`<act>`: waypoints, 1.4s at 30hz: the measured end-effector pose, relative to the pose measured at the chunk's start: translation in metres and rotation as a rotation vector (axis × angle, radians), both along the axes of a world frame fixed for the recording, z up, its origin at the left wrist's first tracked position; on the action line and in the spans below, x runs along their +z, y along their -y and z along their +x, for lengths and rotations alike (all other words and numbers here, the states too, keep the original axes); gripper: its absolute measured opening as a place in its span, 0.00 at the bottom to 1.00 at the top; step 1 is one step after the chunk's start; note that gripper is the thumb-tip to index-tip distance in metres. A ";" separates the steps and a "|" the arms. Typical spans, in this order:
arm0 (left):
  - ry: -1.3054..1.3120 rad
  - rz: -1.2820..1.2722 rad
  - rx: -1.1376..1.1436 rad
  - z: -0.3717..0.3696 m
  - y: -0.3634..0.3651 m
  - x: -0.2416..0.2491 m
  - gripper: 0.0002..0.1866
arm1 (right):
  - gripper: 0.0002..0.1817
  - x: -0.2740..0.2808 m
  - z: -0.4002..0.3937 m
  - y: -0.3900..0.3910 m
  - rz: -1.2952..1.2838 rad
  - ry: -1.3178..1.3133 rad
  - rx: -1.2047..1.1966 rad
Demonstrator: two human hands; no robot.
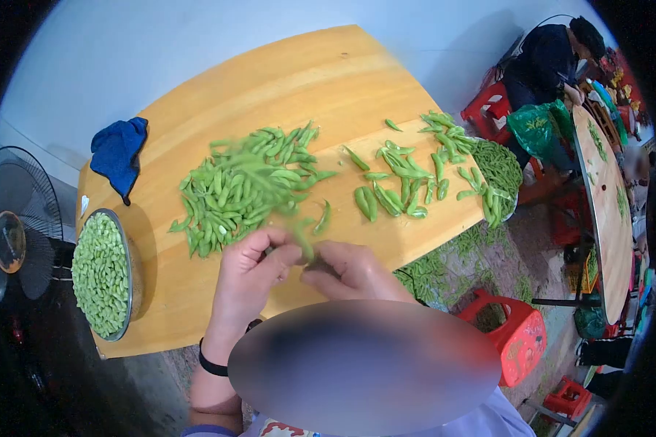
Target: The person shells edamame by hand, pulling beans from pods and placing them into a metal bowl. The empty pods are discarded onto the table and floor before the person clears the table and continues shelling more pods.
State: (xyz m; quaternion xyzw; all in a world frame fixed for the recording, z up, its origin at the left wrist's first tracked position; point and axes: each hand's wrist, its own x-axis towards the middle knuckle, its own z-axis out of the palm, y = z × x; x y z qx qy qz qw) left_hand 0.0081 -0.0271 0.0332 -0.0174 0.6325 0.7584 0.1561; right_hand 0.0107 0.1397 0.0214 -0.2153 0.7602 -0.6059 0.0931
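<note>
Both of my hands are close together over the table's near edge. A green edamame pod (305,247), somewhat blurred, is pinched in the fingers of my left hand (259,266). My right hand (353,269) has thumb and fingertips closed on the pod's other side. Just beyond my hands lies a heap of whole edamame pods (222,197), part of it smeared by motion. A single pod (323,218) rests between the heap and my right hand. To the right are scattered, flatter-looking pods (404,171). A metal bowl (129,277) full of shelled green beans (98,273) stands at the left.
A dark blue cloth (118,154) lies at the wooden table's (299,65) left end, near a standing fan (14,226). Pods litter the floor by a red stool (517,342). A full bag of green pods (499,175) adjoins the right edge. Another person (547,62) sits at a second table (608,240).
</note>
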 end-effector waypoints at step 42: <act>0.013 0.063 -0.081 0.009 -0.037 0.003 0.02 | 0.06 -0.003 0.018 -0.045 -0.142 -0.135 0.070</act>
